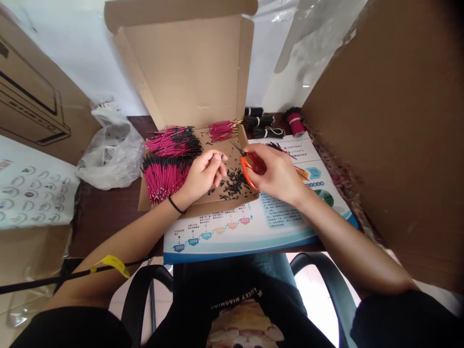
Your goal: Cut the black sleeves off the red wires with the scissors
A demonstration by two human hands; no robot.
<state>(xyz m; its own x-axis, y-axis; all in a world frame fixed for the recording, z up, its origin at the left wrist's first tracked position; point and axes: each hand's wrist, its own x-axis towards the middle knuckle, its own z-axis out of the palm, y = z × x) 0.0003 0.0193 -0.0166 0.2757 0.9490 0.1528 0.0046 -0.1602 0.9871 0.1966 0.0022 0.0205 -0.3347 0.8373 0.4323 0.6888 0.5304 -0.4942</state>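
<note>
Desk point(105, 208) below left grip point(205, 175), contents unclear

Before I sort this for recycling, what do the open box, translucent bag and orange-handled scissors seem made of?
Open box: matte brown cardboard, by its folded flaps.
Bag: thin plastic film, apparently, crinkled with shiny highlights.
Scissors: smooth orange handles, likely plastic; thin pointed blades, probably metal.

Your desk point(103, 212) was dark brown. Directly on it you had an open cardboard box point(203, 209), a printed poster point(232, 241) along the box's front and right sides, and a crumpled clear plastic bag point(116, 157) to the left. Banded black wire bundles point(268, 132) and a magenta wire bundle point(296, 123) lay at the back right.
</note>
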